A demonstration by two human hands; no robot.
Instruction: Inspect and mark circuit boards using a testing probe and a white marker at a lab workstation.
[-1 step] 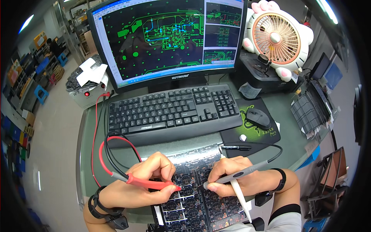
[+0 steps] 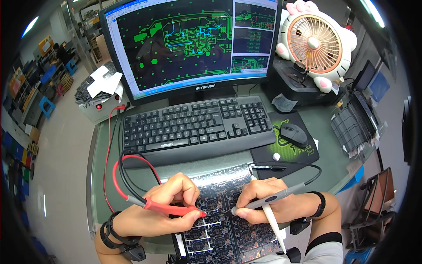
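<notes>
**Surface finishes, desk scene**

Red probe (image 2: 169,207): smooth glossy plastic, centre bottom. Grey probe (image 2: 272,199): matt plastic. Circuit board panel (image 2: 224,229): dark glossy laminate, shiny metal pads. Keyboard (image 2: 198,125): matt black plastic. Mouse mat (image 2: 281,152): matt cloth-like, centre right. Fan (image 2: 316,42), upper right: glossy plastic. Desk top (image 2: 145,176): smooth, glass-like, reflective.

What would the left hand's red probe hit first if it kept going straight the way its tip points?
Probably the grey probe tip in the right hand. The left hand aims its red probe rightward, low over the dark circuit board panel; the two tips nearly meet. Depth is unclear, so it might touch the board first.
</notes>
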